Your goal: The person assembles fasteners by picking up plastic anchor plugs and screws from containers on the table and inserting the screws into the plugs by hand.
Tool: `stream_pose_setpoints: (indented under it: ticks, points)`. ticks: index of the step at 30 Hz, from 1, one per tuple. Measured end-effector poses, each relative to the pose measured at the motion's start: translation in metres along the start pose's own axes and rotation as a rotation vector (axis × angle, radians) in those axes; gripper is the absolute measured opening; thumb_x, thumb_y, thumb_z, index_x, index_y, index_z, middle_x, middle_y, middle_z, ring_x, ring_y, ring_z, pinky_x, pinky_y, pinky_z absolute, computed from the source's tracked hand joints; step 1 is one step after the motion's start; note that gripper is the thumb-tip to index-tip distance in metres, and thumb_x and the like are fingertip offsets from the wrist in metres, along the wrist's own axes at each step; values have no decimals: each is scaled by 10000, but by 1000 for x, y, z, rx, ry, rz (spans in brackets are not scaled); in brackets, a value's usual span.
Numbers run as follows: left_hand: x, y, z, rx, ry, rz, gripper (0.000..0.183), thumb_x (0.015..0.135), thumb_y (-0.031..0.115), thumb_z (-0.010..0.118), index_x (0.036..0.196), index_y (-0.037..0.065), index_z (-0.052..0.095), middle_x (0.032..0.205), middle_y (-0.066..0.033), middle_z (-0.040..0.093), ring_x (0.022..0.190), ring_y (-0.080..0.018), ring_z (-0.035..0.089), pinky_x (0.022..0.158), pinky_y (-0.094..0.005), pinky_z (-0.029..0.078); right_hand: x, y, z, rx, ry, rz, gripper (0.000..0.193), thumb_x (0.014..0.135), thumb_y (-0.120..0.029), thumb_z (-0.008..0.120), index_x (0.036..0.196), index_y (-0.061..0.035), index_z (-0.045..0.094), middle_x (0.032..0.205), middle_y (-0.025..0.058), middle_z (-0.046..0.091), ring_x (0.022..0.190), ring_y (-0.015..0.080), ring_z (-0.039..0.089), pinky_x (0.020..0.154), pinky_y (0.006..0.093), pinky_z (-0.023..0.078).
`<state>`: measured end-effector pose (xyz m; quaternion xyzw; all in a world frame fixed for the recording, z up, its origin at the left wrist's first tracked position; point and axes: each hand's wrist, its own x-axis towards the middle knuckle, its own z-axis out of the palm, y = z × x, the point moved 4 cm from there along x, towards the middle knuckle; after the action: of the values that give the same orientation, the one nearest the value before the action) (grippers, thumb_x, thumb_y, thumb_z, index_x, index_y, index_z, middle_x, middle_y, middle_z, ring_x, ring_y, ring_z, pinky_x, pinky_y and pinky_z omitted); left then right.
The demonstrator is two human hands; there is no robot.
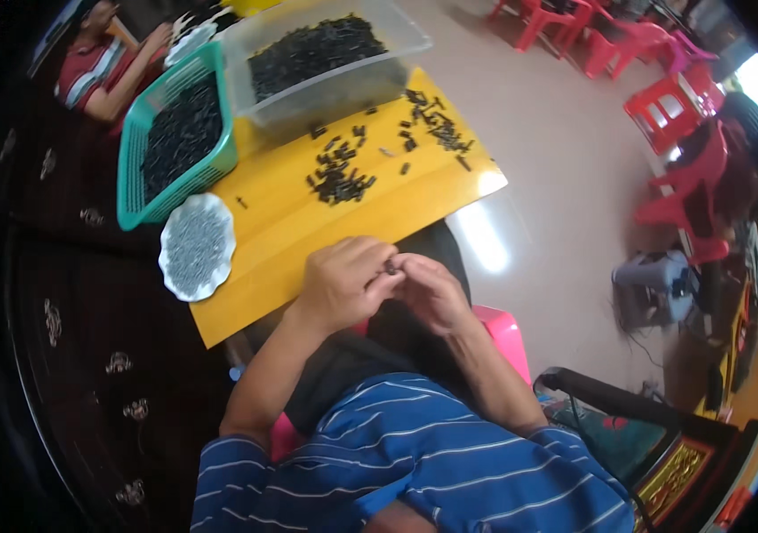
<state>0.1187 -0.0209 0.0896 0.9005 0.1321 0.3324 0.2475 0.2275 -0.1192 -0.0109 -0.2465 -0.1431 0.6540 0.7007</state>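
My left hand and my right hand meet over my lap, just off the front edge of the yellow table. Between the fingertips of both is a small dark piece, mostly covered by the fingers. Beyond the hands lies a heap of short black cylindrical pieces. A second scatter of black pieces spreads toward the right corner. Nearest the left forearm, a white scalloped dish holds many tiny silvery grey parts, too small to name.
A green plastic basket and a clear plastic tub, both full of black pieces, stand at the table's far left. Dark drawers line the left side. Another person sits beyond the basket. Red plastic chairs stand at right.
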Motion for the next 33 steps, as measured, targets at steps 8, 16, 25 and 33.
stream_pose_setpoints:
  ticks: [8,16,25,33]
  points:
    - [-4,-2,-15,5,22,36,232,699,77,803,897,42,687,797,-92,676,691,-262,672,615,-350,534,4,1,20,-30,-41,27,305,1031,-264,555,1193,-15,627,1106,108,691,1005,215,674,927,391,527]
    - [-4,-5,-19,11,41,24,217,701,102,799,885,59,692,801,-86,681,709,-266,680,628,-358,537,9,-1,21,-114,-3,38,300,1019,-277,568,1156,-18,637,1094,107,696,992,213,671,905,382,517]
    - [-6,-6,-19,75,-28,23,304,710,124,791,996,70,700,904,-81,698,777,-271,698,688,-367,561,16,-9,25,-363,-1,19,251,1030,-253,573,1106,-23,637,983,16,640,900,101,589,818,275,482]
    - [-5,-15,-35,-142,-142,-163,179,803,135,743,969,69,732,883,-105,708,810,-282,702,722,-372,558,22,-9,25,-651,14,54,308,1054,-318,532,969,-35,618,913,33,633,864,100,567,775,260,464]
